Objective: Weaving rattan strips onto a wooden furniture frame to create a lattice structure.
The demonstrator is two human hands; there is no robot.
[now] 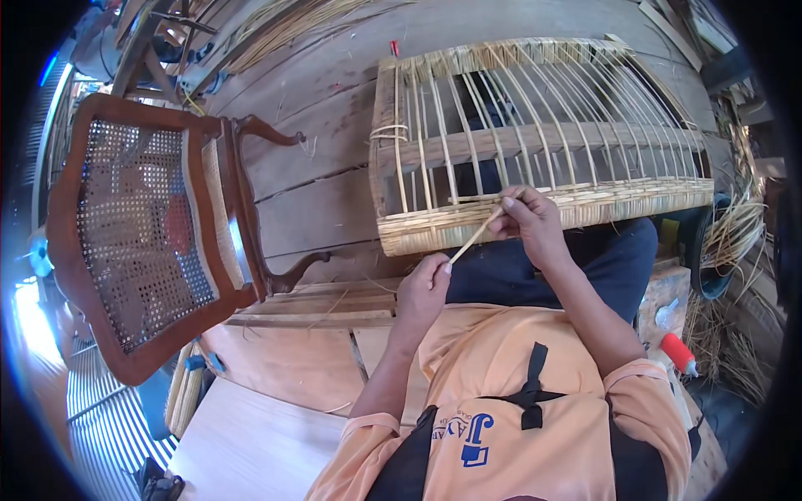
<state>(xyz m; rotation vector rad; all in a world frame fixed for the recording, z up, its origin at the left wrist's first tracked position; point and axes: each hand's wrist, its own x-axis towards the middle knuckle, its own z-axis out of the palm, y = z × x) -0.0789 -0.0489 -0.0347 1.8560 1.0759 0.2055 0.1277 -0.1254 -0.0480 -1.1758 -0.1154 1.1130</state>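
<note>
While a cane-backed wooden chair (146, 225) lies tipped over on the plank floor (309, 108) at the left, its dark frame curving round a panel of open woven mesh, pale boards (284, 359) sit near it in front of the person. Far off at the upper left, a loose heap of rattan strips (284, 25) spreads across the planks.

Moving right, the left hand (422, 292) is closed in a narrow pinch on the near end of a thin rattan strip (474, 238). That strip is pale yellow, flat and straight, and it slants up and to the right from the left hand to the right hand (530, 219). The right hand's fingers are curled round the strip's far end, pressed against the near edge of a rattan frame (543, 125).

The frame rests on the person's lap, over dark blue trousers (618, 259), in the right-centre of the scene. It is a box-like, cage-shaped piece: many slim upright ribs curve from a tightly woven band along the near edge to a second woven rim at the far side. A thicker wooden bar crosses the ribs midway, and a small binding of cane wraps the bar at its left end. The near band is dense, honey-coloured weave; above it the ribs stand open with gaps between.

At the far right, a bundle of dry cane (735, 242) hangs loose, and a white bottle with a red cap (675, 351) lies near the person's right elbow.
</note>
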